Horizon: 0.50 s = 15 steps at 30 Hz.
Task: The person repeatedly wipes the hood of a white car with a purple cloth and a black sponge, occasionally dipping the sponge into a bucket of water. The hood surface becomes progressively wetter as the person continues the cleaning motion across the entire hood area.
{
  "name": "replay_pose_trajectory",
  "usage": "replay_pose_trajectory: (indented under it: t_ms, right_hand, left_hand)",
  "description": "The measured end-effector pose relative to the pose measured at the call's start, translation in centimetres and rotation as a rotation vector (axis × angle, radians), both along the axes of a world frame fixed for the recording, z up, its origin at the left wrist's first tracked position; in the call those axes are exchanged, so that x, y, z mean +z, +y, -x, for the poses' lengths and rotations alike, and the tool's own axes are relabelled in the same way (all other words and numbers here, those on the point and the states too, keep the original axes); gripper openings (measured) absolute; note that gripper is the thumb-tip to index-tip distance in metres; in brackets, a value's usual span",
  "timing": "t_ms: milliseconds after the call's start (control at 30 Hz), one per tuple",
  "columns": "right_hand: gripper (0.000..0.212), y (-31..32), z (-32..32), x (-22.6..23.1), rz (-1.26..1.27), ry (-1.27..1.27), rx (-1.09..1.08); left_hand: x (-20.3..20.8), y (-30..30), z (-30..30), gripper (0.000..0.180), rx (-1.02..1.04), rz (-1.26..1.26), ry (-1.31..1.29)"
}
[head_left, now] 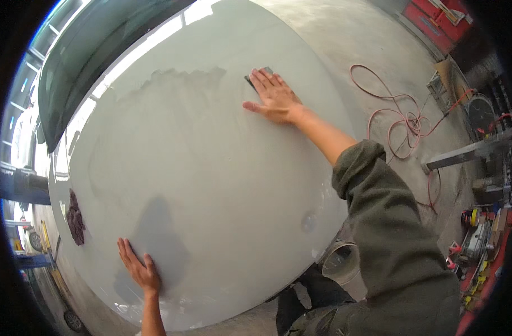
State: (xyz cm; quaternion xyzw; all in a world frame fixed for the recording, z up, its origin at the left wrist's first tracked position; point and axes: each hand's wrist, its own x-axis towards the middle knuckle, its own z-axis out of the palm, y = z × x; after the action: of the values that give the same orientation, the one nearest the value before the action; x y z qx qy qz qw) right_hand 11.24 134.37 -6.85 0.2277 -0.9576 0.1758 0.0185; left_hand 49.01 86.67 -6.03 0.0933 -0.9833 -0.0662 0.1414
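Observation:
A large pale grey car hood (pixel 211 151) lies before me, with a duller, wet-looking patch over its middle. My right hand (pixel 275 98) is stretched out on the far right part of it, palm down. Its fingers press a dark piece of sandpaper (pixel 248 82) flat on the panel; only the sheet's edges show past the fingertips. Near the hood's lower left, my left hand (pixel 139 269) rests with fingers spread and holds nothing. A crumpled dark maroon cloth (pixel 75 218) lies at the hood's left edge.
The dark windshield (pixel 76 73) rises at the upper left. A bucket (pixel 341 262) stands on the floor beside my legs. Coiled pink hose (pixel 407 117) lies on the floor to the right, near a metal stand (pixel 463 154). Tools fill a red tray (pixel 491 257) at the right.

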Motion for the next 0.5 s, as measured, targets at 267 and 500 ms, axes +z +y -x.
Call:
replay_pose_trajectory:
  t_ms: [267, 500]
  right_hand:
    - [0.105, -1.1, -9.0, -1.6, -0.114, 0.08, 0.326]
    - [0.102, -0.2, 1.8, -0.6, -0.077, 0.055, -0.024]
  left_hand:
    - [1.3, -2.1, -1.3, 0.077, 0.015, 0.015, -0.012]
    - [-0.1, -0.7, 0.4, 0.076, -0.001, -0.036, -0.004]
